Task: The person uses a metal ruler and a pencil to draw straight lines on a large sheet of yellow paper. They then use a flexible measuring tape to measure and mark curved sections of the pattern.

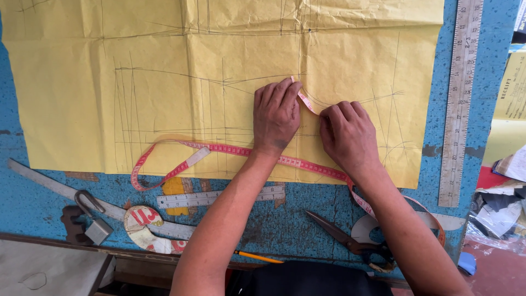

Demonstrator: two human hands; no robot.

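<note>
A large yellow pattern paper (164, 71) with pencil lines lies flat on a blue worktable (33, 197). A pink measuring tape (175, 167) loops across the paper's lower part. My left hand (275, 116) presses a short stretch of the tape (304, 100) onto a curved pencil line near the paper's middle. My right hand (346, 134) pinches the same stretch just to the right, fingers closed on it. The rest of the tape runs under both wrists and off toward the table's front right.
A long metal ruler (459, 104) lies upright at the right. A short ruler (219, 196) lies below the paper. Scissors (350, 241) and a curved ruler (60, 189) rest near the front edge, with a padlock (96, 227), a pencil (257, 256) and papers (512, 87) nearby.
</note>
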